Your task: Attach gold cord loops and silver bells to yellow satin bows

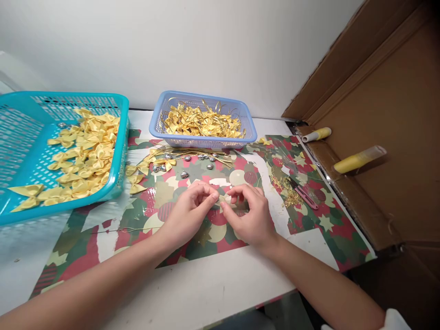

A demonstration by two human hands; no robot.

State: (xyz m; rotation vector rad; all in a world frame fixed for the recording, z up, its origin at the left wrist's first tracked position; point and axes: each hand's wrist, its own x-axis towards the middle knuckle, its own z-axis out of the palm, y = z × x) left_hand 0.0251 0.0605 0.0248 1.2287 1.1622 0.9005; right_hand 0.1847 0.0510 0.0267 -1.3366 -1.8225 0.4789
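Both hands meet above the patterned sheet at the table's middle. My left hand (192,206) is closed in a pinch, thumb against forefinger. Facing it, my right hand (249,211) is also pinched, fingertips close to the left ones. Something small and pale yellowish shows between the fingertips, too little to name. Just beyond the hands lie several silver heart-shaped beads (184,174) and a bundle of thin gold ties (192,151). Loose yellow ribbon bows (136,183) rest to the left of these. A needle-like wire with thread (127,229) lies left of my left wrist.
A turquoise basket (118,169) of yellow bows stands at left. At the back, a blue basket (202,140) holds bows with gold ties. Right are a pink-handled cutter (305,197) and gold scraps (291,195). Cardboard (378,114) with two yellow tubes (359,159) borders the right side.
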